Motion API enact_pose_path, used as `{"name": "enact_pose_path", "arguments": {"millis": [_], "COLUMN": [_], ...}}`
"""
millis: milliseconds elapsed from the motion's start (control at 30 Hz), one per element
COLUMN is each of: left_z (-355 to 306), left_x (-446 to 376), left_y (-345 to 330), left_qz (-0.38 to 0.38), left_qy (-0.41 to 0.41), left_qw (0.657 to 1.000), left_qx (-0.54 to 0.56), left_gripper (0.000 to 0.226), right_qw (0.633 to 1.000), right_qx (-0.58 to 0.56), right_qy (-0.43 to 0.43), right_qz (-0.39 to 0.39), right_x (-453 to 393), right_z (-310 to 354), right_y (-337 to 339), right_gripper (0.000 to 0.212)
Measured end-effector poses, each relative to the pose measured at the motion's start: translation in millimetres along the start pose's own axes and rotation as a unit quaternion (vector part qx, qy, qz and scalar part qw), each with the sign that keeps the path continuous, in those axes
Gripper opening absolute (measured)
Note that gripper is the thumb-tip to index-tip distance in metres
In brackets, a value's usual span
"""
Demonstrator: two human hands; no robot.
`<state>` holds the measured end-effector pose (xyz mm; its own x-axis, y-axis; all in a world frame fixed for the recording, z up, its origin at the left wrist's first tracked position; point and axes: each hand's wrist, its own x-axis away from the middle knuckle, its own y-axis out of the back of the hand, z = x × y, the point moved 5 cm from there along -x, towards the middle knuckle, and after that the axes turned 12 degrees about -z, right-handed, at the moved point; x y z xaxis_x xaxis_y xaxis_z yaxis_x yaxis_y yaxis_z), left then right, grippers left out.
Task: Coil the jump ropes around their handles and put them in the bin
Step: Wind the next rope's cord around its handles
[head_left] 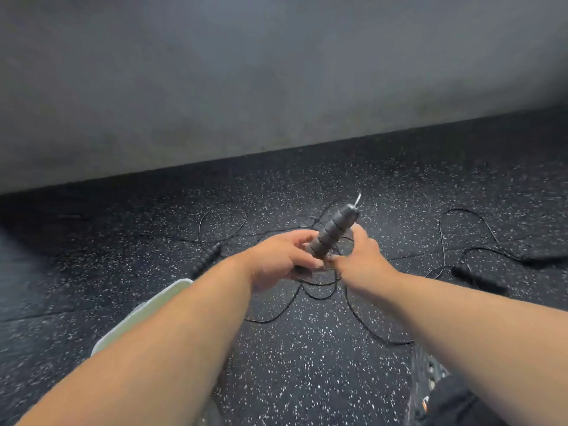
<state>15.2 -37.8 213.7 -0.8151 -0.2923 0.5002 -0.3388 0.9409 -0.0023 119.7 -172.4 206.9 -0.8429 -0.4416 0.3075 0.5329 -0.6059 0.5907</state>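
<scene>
Two bare forearms reach forward from the bottom edge and meet at mid-frame. Far left, a pale green plastic bin (144,315) sits on the floor, mostly hidden behind the left forearm, only its rounded rim showing. Just beyond it a black ribbed jump-rope handle (207,259) lies on the floor, apart from both hands, its thin black cord (222,222) looping away behind it. The left hand (279,259) has its fingers curled around the lower end of a dark grey ribbed foam handle (333,233), which tilts up and to the right, with a small metal fitting at its tip. The right hand (364,256) touches that handle's right side and base, fingers bent in against it. Thin black rope (319,295) trails in loose loops on the floor beneath both hands. Farther right, another black handle (479,279) lies on the floor with its cord (470,229) curling behind. The black rubber floor (307,364) is flecked with white and meets a plain grey wall (276,72).
</scene>
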Motion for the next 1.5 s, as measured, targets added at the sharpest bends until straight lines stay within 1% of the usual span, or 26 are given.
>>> {"name": "enact_pose_path", "arguments": {"millis": [100,167,267,300,433,533,567,633,700,733,767,800,833,900,933,1000,1067,1133,1167,1200,1267,1300,1333,1367,1433,1500], "left_z": [-41,-68,-101,-107,-107,-90,-85,-77,-70,-66,-64,-61,-59,-58,-59,-64,-72,-76,-77,-76,-72,-68,-63,-57,-44,-33], "left_x": [54,91,144,158,197,208,207,203,199,197,197,197,198,200,200,201,203,203,203,202,198,195,192,189,179,170], "left_y": [-6,-4,2,4,18,21,20,17,14,13,11,8,5,-2,-6,-10,-10,-4,1,7,22,30,35,40,41,34], "left_qz": [0.019,0.026,0.015,0.007,-0.057,-0.098,-0.106,-0.123,-0.137,-0.139,-0.137,-0.131,-0.122,-0.099,-0.088,-0.079,-0.088,-0.107,-0.125,-0.149,-0.210,-0.240,-0.270,-0.290,-0.301,-0.296], "left_qy": [-0.045,-0.076,-0.125,-0.139,-0.162,-0.153,-0.149,-0.138,-0.126,-0.123,-0.119,-0.116,-0.114,-0.117,-0.122,-0.148,-0.178,-0.199,-0.208,-0.216,-0.221,-0.216,-0.206,-0.194,-0.168,-0.147], "left_qw": [0.998,0.995,0.992,0.990,0.983,0.980,0.980,0.980,0.980,0.980,0.982,0.983,0.985,0.988,0.988,0.986,0.980,0.974,0.970,0.965,0.952,0.946,0.938,0.931,0.925,0.930], "left_qx": [-0.036,-0.052,-0.018,0.002,0.071,0.075,0.076,0.079,0.074,0.068,0.060,0.052,0.047,0.035,0.029,0.019,0.020,0.025,0.028,0.028,0.006,-0.026,-0.068,-0.111,-0.157,-0.163], "left_gripper": [0.043,0.043,0.043,0.043,0.042,0.042,0.042,0.042,0.042,0.041,0.039,0.037,0.036,0.034,0.034,0.032,0.028,0.029,0.030,0.031,0.031,0.029,0.027,0.024,0.018,0.019], "right_qw": [0.997,0.994,0.990,0.989,0.989,0.982,0.977,0.961,0.945,0.942,0.946,0.957,0.967,0.977,0.978,0.979,0.979,0.976,0.968,0.948,0.881,0.853,0.839,0.840,0.862,0.889], "right_qx": [-0.026,-0.051,-0.087,-0.097,-0.098,-0.125,-0.140,-0.145,-0.121,-0.108,-0.092,-0.070,-0.046,-0.028,-0.034,-0.041,-0.082,-0.165,-0.226,-0.302,-0.441,-0.484,-0.505,-0.508,-0.490,-0.448], "right_qy": [0.062,0.084,0.087,0.086,0.093,0.092,0.094,0.106,0.115,0.126,0.148,0.177,0.201,0.212,0.204,0.188,0.158,0.126,0.109,0.093,0.051,0.039,0.035,0.026,0.002,-0.006], "right_qz": [-0.028,-0.041,-0.071,-0.064,0.062,0.104,0.132,0.208,0.280,0.291,0.273,0.221,0.148,0.010,-0.029,-0.068,-0.095,-0.071,-0.025,0.045,0.162,0.193,0.200,0.187,0.132,0.093], "right_x": [12,18,31,36,66,87,95,114,133,139,143,141,137,128,125,121,116,109,108,108,107,107,106,103,95,94], "right_z": [18,31,52,58,71,79,84,92,96,97,99,101,103,103,102,98,94,94,98,102,110,116,119,121,117,112], "right_y": [13,20,33,37,42,50,54,59,66,70,75,82,88,99,100,96,96,97,96,94,98,103,108,112,112,102], "right_gripper": [0.103,0.107,0.097,0.092,0.082,0.078,0.075,0.065,0.049,0.038,0.027,0.017,0.015,0.027,0.035,0.046,0.052,0.046,0.037,0.036,0.064,0.065,0.058,0.050,0.050,0.051]}}
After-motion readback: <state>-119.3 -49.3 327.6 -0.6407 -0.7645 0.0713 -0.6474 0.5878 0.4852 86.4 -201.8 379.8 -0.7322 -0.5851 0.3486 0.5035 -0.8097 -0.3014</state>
